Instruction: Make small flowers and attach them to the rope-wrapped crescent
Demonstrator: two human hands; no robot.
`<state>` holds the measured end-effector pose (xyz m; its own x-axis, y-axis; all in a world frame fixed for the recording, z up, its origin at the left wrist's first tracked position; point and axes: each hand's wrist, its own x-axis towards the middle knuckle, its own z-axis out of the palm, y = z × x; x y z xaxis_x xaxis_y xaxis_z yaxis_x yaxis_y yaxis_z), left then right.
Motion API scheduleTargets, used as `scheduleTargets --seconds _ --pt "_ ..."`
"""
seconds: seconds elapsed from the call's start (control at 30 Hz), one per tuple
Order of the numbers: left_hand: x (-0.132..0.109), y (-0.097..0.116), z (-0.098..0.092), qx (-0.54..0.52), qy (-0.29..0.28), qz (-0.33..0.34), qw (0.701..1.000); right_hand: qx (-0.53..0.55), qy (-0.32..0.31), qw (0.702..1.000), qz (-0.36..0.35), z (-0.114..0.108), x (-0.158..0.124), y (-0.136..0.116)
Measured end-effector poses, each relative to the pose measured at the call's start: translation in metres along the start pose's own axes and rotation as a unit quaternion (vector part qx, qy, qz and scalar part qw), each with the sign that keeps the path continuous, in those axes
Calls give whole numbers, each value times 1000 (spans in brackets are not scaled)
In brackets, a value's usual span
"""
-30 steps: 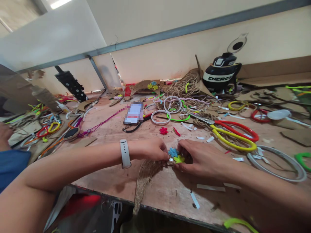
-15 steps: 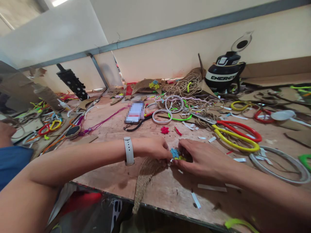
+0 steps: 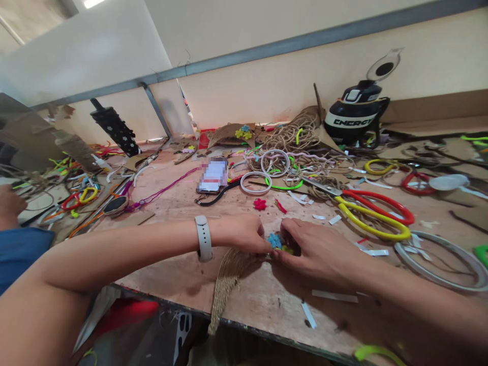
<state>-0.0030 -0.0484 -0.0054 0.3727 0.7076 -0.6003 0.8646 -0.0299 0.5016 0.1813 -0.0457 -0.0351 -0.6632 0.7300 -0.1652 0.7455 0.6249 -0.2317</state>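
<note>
My left hand [image 3: 246,234], with a pale watch band on its wrist, is closed at the end of a braided jute strip [image 3: 227,284]. The strip hangs down over the table's front edge. Right beside those fingertips are a small blue flower [image 3: 273,241] and a yellow flower [image 3: 286,249], which seem to sit on the strip's end. My right hand [image 3: 312,246] curves around the flowers from the right, thumb and fingers closed in on them. The fingertips' exact contact is partly hidden. A red flower [image 3: 260,204] lies just beyond my hands.
Red-and-yellow-handled scissors [image 3: 375,213], a tape roll [image 3: 442,262] and paper scraps lie to the right. A phone [image 3: 212,175], white rings [image 3: 256,183] and tangled jute cord [image 3: 295,132] are farther back. A black bottle [image 3: 354,117] stands behind. Another person's hand [image 3: 10,203] is at far left.
My hands stay almost in place around the flowers, with only slight finger movement. A small white bit between my fingertips shows less now. The other person's hand at left has shifted slightly.
</note>
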Motion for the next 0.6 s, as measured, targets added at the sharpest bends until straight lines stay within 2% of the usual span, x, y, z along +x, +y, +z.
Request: scheduleTargets --seconds 0.27,0.47,0.53,0.6 --pt "-2 -15 -4 -2 -24 17 1000 -3 2 1000 2 2 1 0" --pt "2 -32 -7 -120 -53 34 991 11 0 1000 -3 1 1 3" --pt "2 -37 -7 -143 -29 52 988 17 -5 1000 -1 0 1 2" --pt "0 -41 -6 -141 21 65 988 10 -4 1000 4 2 2 -1"
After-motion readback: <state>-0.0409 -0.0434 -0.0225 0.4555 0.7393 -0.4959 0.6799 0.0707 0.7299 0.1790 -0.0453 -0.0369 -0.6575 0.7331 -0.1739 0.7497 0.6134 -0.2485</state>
